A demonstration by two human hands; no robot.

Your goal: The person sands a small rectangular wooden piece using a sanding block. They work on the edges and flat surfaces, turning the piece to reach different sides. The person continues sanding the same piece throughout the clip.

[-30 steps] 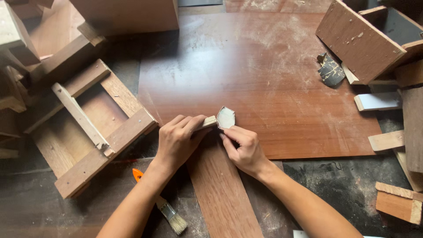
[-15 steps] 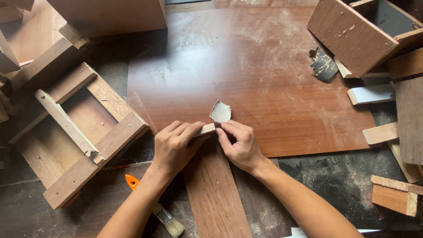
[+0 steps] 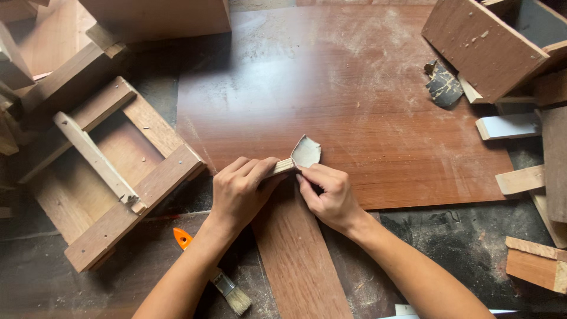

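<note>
Dusty work surface (image 3: 472,248) carries a veneer sheet (image 3: 354,106). Left hand (image 3: 239,192) is closed around a small wood block (image 3: 282,168); right hand (image 3: 331,192) pinches sandpaper (image 3: 307,152) against it, above a veneer strip (image 3: 295,254).

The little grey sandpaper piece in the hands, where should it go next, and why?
Probably a short rub along the near end of the narrow wood strip. The left hand pins a small wooden block there, and the right hand pinches the curled sandpaper piece against it. The paper sits right at that end, over the big dusty board, so sanding looks likeliest.
</note>
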